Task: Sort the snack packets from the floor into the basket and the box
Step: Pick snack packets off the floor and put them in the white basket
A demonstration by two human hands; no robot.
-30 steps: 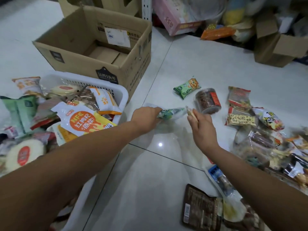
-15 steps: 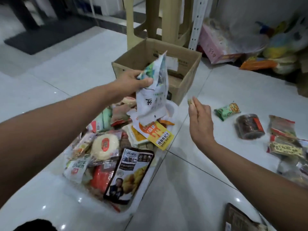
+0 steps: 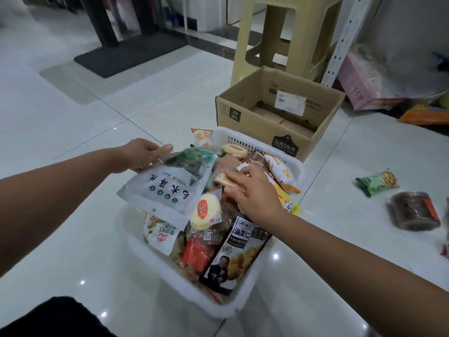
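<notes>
Over the basket [image 3: 245, 299], our left hand [image 3: 143, 154] grips the white-green packet [image 3: 167, 188], lying flat, long axis toward us, print upside down; our right hand [image 3: 252, 193] pinches a small packet [image 3: 224, 180].

I count two hands: one left hand [image 3: 143, 154] and one right hand [image 3: 255, 193]. There is one white basket [image 3: 226, 136], one cardboard box [image 3: 255, 122], one beige stool [image 3: 313, 40] and one dark mat [image 3: 126, 54]. On the basket pile I make out two round cracker packs [image 3: 205, 211], one big pale packet [image 3: 167, 188], one small tan packet [image 3: 224, 180] and one black-and-yellow packet [image 3: 240, 251]. The rest overlap too much for me to count. On the floor at right I see one green packet [image 3: 376, 183] and one jar [image 3: 413, 212].
</notes>
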